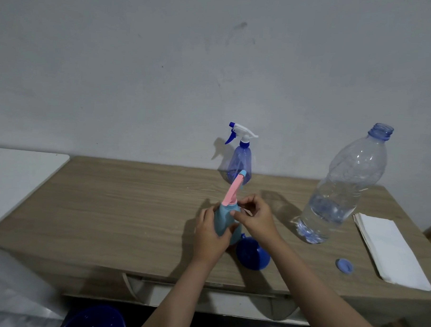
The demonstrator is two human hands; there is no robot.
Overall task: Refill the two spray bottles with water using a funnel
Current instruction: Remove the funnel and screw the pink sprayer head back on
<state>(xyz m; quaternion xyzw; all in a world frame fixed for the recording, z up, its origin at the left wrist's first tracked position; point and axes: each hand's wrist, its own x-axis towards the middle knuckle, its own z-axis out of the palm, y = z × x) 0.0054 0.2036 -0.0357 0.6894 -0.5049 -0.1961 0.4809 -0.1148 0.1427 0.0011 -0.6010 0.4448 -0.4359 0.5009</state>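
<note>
Both hands work a light-blue spray bottle (225,219) at the wooden table's (113,208) centre: left hand (210,233) wraps its body, right hand (253,215) pinches the collar under the pink spray head (234,190). Beside it lie a blue funnel (253,255) and an uncapped water bottle (341,191); a careless elbow could likely topple that bottle and spill it.

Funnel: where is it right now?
In the head view, the blue funnel lies on the table near the front edge, just under the right hand.
</note>
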